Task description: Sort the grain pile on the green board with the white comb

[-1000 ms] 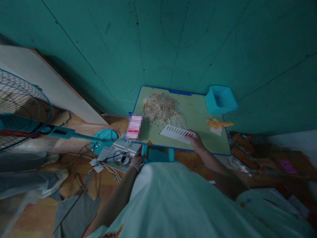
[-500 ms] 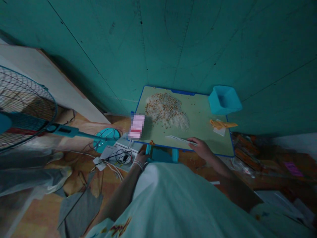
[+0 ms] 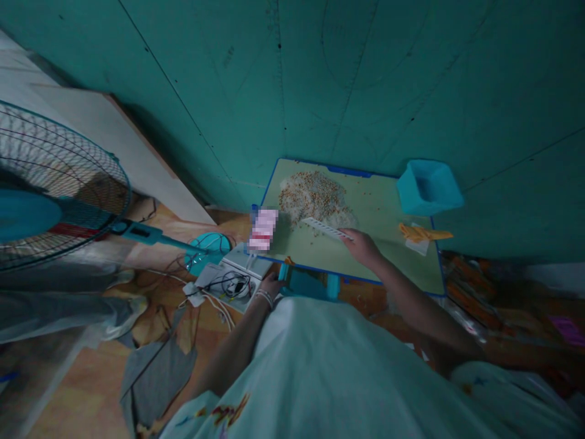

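My right hand (image 3: 363, 247) is closed around the end of a long white slotted strip (image 3: 325, 228). The strip's far end reaches the near edge of a loose pile of pale grains mixed with orange-brown kernels (image 3: 313, 195). This pile lies on a pale green table with a blue rim (image 3: 384, 213). Below the table's near edge, close to my body, is a blue container (image 3: 334, 286). My left hand (image 3: 273, 285) is closed at its left rim; the fingertips are partly hidden.
A blue basket (image 3: 429, 186) stands at the back right corner, with a yellow-orange cloth-like item (image 3: 423, 233) nearer. A pixelated pink item (image 3: 264, 230) is at the left edge. A fan (image 3: 64, 195), cables (image 3: 228, 283) and another person's legs (image 3: 64, 314) are on the left.
My right hand has moved the white strip away from my body, from the table's near edge to the pile. The left hand stays at the container, and the whole view has shifted slightly.
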A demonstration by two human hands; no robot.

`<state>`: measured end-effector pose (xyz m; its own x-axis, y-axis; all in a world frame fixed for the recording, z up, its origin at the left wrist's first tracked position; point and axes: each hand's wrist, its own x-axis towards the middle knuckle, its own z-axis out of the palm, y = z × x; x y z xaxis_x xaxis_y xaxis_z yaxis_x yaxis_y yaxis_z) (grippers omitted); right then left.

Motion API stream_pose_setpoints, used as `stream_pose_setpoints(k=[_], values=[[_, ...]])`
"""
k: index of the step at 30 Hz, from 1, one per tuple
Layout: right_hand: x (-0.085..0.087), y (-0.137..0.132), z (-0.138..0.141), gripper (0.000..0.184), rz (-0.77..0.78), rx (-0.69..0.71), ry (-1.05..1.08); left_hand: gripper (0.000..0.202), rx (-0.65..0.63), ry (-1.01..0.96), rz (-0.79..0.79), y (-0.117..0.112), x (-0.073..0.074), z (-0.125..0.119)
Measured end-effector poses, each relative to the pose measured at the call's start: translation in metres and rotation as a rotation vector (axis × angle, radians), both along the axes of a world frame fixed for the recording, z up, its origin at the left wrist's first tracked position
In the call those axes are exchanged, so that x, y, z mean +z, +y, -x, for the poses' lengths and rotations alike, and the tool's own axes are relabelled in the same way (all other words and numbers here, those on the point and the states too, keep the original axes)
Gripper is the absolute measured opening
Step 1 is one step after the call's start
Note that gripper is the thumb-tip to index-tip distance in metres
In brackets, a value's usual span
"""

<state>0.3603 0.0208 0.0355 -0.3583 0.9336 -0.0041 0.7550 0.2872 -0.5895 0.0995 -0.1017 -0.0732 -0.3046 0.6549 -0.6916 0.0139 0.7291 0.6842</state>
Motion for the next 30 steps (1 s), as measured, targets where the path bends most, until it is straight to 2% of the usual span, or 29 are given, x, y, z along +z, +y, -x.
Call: stream_pose_setpoints(k=[5, 10, 14, 17, 21, 26, 30], values=[[-0.015, 0.012, 0.020, 0.032, -0.022, -0.014, -0.034, 0.020, 0.022, -0.037, -0.001, -0.001, -0.001, 0.001], [-0.021, 0.014, 0.026, 0.032, -0.017, -0.030, -0.063, 0.018, 0.037, -0.022, -0.021, -0.001, -0.003, 0.000], [-0.020, 0.011, 0.025, 0.032, -0.006, 0.031, -0.062, 0.020, 0.073, -0.077, -0.025, 0.000, 0.005, -0.003], [-0.017, 0.010, 0.024, 0.032, 0.005, 0.024, -0.062, 0.022, 0.079, -0.108, -0.020, 0.001, 0.009, -0.004], [-0.013, 0.010, 0.024, 0.033, 0.017, -0.001, -0.070, 0.019, 0.024, -0.076, -0.021, 0.002, 0.007, -0.003], [-0.013, 0.003, 0.023, 0.032, 0.052, 0.049, -0.069, 0.015, -0.047, -0.026, 0.012, 0.005, 0.004, -0.002], [-0.013, -0.001, 0.019, 0.032, 0.045, 0.060, -0.058, 0.017, -0.037, -0.044, 0.034, 0.006, 0.008, -0.003]])
